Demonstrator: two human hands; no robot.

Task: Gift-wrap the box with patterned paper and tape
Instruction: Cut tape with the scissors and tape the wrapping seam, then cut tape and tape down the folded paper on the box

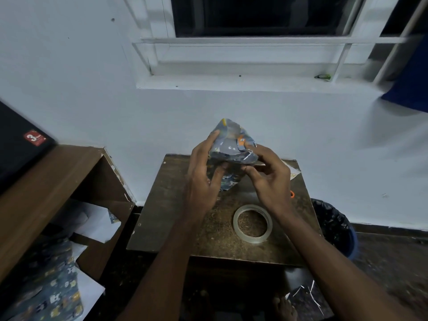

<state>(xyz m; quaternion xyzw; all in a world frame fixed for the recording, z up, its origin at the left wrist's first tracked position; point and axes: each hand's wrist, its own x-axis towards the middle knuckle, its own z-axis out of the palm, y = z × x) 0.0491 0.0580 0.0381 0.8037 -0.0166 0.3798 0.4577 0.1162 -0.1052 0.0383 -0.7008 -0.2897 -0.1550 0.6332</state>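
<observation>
Small box in blue patterned paper [231,147] being gripped above the brown wooden table [162,228].
It is being clasped by the left hand [203,179] and pinched by the right hand [268,179]; a clear tape roll [252,223] is lying on that table.

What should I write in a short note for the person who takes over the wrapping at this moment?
Left hand: holds the wrapped box from its left side, fingers curled round it.
Right hand: pinches the paper at the box's right lower edge.
The box is lifted above the small brown table, already covered in patterned paper.
The tape roll lies flat on the table, near the right wrist, untouched.
Spare patterned paper lies lower left.
Left to do: I cannot tell which folds are taped; check them and tape any loose flap.
</observation>
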